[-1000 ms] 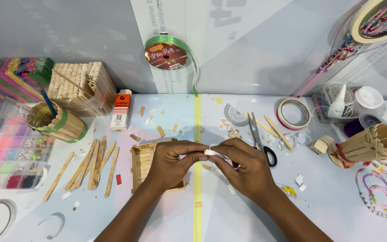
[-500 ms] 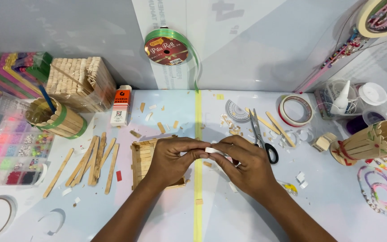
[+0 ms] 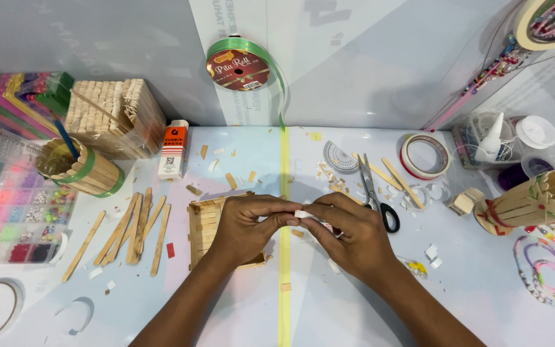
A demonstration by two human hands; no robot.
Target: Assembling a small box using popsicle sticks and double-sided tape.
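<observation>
My left hand (image 3: 250, 228) and my right hand (image 3: 348, 234) meet at the middle of the table, fingertips pinched together on a small white strip of tape (image 3: 301, 214). Under my left hand lies a flat open box made of wooden craft sticks (image 3: 203, 225), partly hidden by the hand. Black-handled scissors (image 3: 375, 193) lie just right of my right hand. A fan of loose craft sticks (image 3: 137, 228) lies left of the box.
A glue bottle (image 3: 173, 150), a stick-built cup (image 3: 81, 168), a stick cube (image 3: 114, 115) and a bead organiser (image 3: 14, 218) stand at left. A green ribbon spool (image 3: 242, 66) hangs on the wall. A tape roll (image 3: 425, 156), jars (image 3: 515, 138) and a stick vase (image 3: 531, 202) are at right.
Both hands stay pinched on the white strip at the same spot. The view has shifted slightly; nothing else on the table has moved.
</observation>
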